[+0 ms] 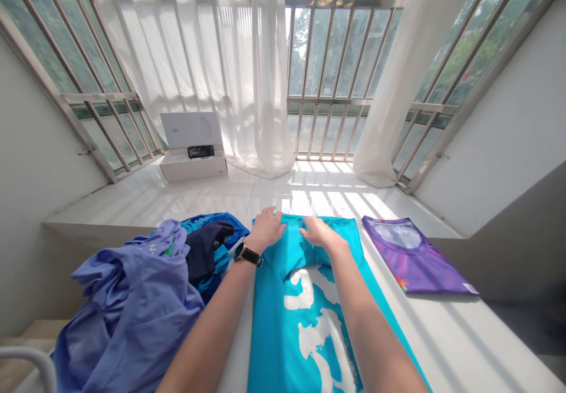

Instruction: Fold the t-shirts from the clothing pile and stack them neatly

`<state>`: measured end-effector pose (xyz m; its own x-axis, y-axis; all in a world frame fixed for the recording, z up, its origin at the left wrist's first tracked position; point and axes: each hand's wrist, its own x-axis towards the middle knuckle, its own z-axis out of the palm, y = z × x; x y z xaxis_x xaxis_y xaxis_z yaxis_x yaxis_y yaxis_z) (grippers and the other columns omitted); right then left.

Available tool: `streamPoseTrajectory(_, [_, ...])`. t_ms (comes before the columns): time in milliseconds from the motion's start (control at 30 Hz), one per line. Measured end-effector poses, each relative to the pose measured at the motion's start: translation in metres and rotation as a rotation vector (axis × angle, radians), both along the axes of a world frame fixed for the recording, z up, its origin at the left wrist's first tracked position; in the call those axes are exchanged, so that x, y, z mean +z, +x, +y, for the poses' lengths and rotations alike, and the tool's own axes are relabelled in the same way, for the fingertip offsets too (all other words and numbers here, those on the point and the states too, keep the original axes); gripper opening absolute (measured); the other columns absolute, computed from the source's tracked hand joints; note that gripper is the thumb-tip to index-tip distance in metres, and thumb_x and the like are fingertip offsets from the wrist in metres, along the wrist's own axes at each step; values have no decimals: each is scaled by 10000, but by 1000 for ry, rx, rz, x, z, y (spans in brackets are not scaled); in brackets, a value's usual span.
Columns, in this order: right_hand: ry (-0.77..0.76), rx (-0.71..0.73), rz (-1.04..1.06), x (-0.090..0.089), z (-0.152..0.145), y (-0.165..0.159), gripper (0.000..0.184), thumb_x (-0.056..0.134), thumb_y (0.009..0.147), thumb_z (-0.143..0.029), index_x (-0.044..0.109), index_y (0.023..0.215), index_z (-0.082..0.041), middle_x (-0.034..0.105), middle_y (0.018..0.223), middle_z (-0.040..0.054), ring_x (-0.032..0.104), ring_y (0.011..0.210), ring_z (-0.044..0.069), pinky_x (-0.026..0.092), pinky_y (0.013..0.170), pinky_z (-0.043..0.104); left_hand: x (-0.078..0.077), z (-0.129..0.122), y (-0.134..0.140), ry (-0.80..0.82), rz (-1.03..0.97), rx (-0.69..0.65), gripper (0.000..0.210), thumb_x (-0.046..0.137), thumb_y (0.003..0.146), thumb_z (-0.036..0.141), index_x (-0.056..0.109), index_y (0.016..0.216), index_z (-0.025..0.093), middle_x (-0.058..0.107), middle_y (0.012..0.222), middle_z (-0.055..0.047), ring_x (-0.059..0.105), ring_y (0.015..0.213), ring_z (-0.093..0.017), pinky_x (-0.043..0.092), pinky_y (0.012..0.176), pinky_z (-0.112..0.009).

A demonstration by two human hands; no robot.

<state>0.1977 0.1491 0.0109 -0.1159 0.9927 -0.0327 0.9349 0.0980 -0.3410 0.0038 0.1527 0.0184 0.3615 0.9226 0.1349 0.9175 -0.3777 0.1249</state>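
Observation:
A turquoise shirt (pixel 269 328) with large white brush-like lettering lies lengthwise in front of me, its sides folded in and its far end creased. My left hand (pixel 267 228), wearing a dark-strapped watch (pixel 248 254) at the wrist, rests on the far left part of the shirt with fingers spread. Across from it, my right hand (pixel 319 231) touches the far right part, thumb and fingers apart and pointing inward. Between the two hands the cloth bulges a little. Both forearms cover parts of the shirt and its lettering.
On the left is a heap of clothes (pixel 132 298), lavender, navy and blue. A folded purple shirt (pixel 420 263) lies to the right on the white surface (pixel 446 334). Farther back, an open white box (pixel 194 166) holds a black object (pixel 200 151) beside sheer curtains (pixel 260 86) and barred windows.

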Motion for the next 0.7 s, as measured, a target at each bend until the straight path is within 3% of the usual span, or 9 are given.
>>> streamPoseTrajectory(100, [-48,41,-32,-2,0,-1,167,545,958,-199,691,1036,-183,720,1129,118,655,1069,234,501,878,329,-17,-11,20,-11,35,-142,498,485,1029,436,520,1467,202,420,1602,-137,334,1495,-337,323,1197,-496])
streamPoseTrajectory(267, [-115,76,-57,-4,-3,-1,166,666,942,-321,699,1026,-182,718,1128,95,672,1047,218,538,917,381,-44,-16,29,-1,21,-117,579,409,1048,468,437,1549,178,374,1630,-170,284,1525,-371,254,1222,-576])
streamPoseTrajectory(467, [-121,60,-39,-10,-4,-3,403,603,930,-289,625,1313,-166,571,1459,176,512,1390,289,466,1076,392,-48,-11,26,14,-22,-93,570,430,1036,449,451,1544,193,373,1632,-162,286,1525,-370,245,1224,-596])
streamPoseTrajectory(600, [-129,62,-47,-12,-7,-6,456,667,867,-272,630,1305,-152,551,1488,194,464,1437,315,429,1125,398,-50,-10,26,36,-28,-71,565,413,1041,432,447,1544,177,380,1628,-167,300,1520,-360,236,1230,-586])
streamPoseTrajectory(700, [-114,43,-59,-5,-9,-6,381,614,867,-192,646,1246,-172,603,1414,181,530,1370,305,471,1068,411,-54,-10,27,50,-36,-67,548,398,1047,421,450,1539,186,377,1630,-162,307,1519,-349,242,1229,-585])
